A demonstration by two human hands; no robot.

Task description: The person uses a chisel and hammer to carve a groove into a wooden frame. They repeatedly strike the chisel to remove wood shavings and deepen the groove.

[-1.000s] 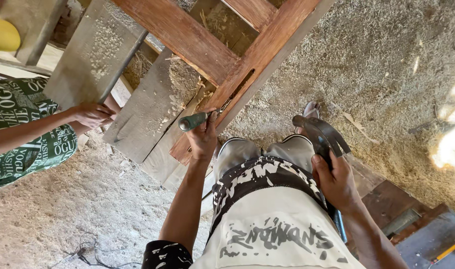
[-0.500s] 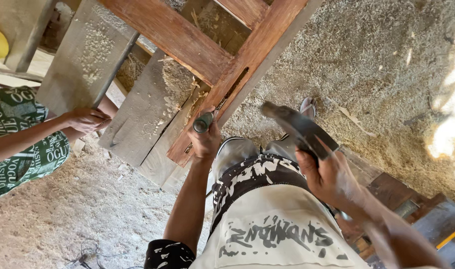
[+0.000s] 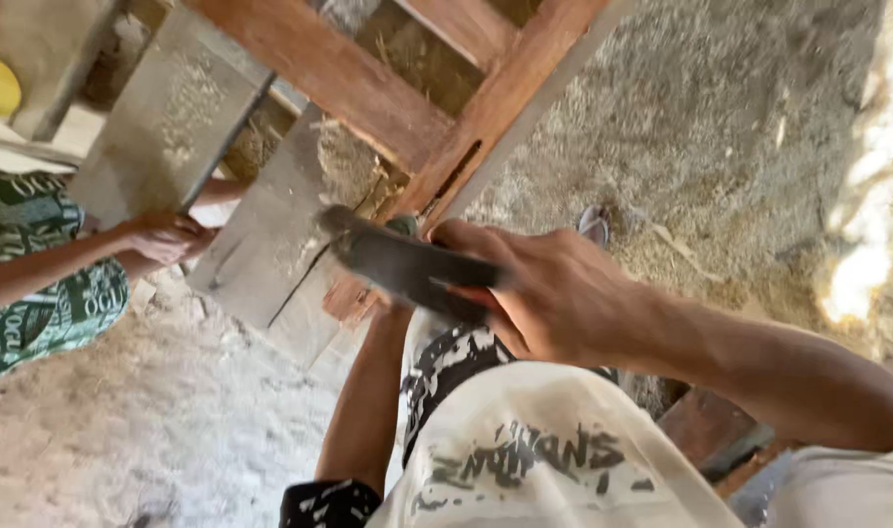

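Reddish wooden frame slants over the sawdust floor, with bare ground to its right. Right hand is clenched around a dark mallet, blurred, just below the frame's mortise. Left hand is mostly hidden behind it, grip unclear. A co-worker's hand rests on a grey plank.

The wooden frame is reddish brown, the boards beside it pale grey. The mallet in the right hand looks dark grey. A co-worker's garment is green with white print. The ground is dusty beige.
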